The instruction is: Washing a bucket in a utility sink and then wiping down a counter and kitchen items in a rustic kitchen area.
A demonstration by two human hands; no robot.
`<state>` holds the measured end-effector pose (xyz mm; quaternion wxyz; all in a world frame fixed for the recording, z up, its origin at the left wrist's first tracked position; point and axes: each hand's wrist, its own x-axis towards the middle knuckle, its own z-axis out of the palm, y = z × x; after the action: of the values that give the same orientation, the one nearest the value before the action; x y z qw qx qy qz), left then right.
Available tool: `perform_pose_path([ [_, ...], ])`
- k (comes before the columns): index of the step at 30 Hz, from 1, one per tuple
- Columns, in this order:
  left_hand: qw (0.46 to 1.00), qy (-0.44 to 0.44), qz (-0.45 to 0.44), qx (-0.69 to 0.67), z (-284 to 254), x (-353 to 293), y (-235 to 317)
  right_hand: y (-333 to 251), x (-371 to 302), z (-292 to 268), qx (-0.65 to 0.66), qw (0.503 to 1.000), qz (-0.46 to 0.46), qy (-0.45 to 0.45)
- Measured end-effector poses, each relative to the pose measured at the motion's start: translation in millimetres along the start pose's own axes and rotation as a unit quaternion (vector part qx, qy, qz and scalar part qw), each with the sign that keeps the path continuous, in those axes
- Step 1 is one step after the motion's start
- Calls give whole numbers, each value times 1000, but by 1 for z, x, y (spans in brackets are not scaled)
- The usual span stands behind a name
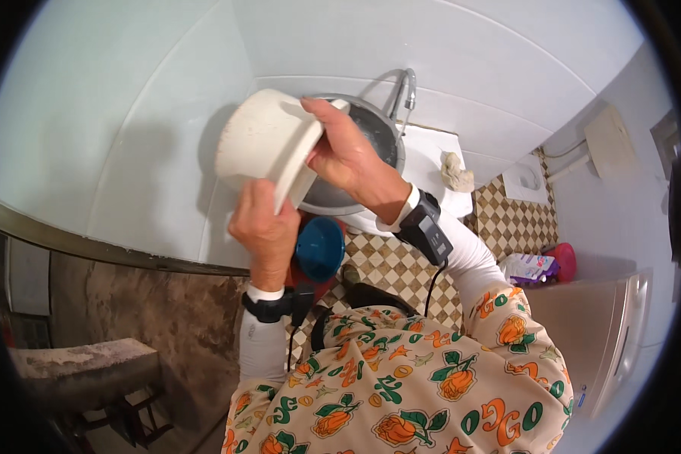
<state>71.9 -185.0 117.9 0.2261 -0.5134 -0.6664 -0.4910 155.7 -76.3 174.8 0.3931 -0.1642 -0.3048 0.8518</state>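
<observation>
Both hands hold a white round tub point(261, 140), tipped on its side with its base toward the upper left and its broad rim toward the right. My left hand point(263, 231) grips the lower end of the rim. My right hand point(348, 155) clasps the upper right of the rim, thumb on top, with its other fingers partly hidden on the open side. Behind and below the tub stands a large grey metal basin point(393, 155) with water in it. A curved chrome tap point(411, 91) rises at its far right, with a thin stream apparently coming down.
A crumpled beige cloth point(455, 175) lies on the white sink ledge point(424, 147). Below the basin is a blue bucket point(320, 253). Tiled walls stand close at left and ahead. A squat toilet point(527, 178), pink tub point(564, 261) and pale appliance point(586, 325) are at right.
</observation>
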Motion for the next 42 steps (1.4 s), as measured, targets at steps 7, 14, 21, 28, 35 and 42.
perform_pose_path([
  [7,998,11,-8,57,-42,-13,1,-75,-34,-111,-235,962,129,-44],
  [14,972,-35,-140,183,-62,-54,26,-144,-7,-345,-310,918,48,241],
  [21,937,-6,-216,276,-81,-104,42,-120,87,-381,-455,871,144,115],
  [28,861,-18,-313,400,-96,-176,42,-110,139,-397,-462,867,167,-84],
  [35,817,12,-403,413,-123,-215,58,-91,155,-395,-393,892,220,38],
  [42,806,67,-426,407,-152,-243,68,-87,160,-424,-387,889,243,38],
])
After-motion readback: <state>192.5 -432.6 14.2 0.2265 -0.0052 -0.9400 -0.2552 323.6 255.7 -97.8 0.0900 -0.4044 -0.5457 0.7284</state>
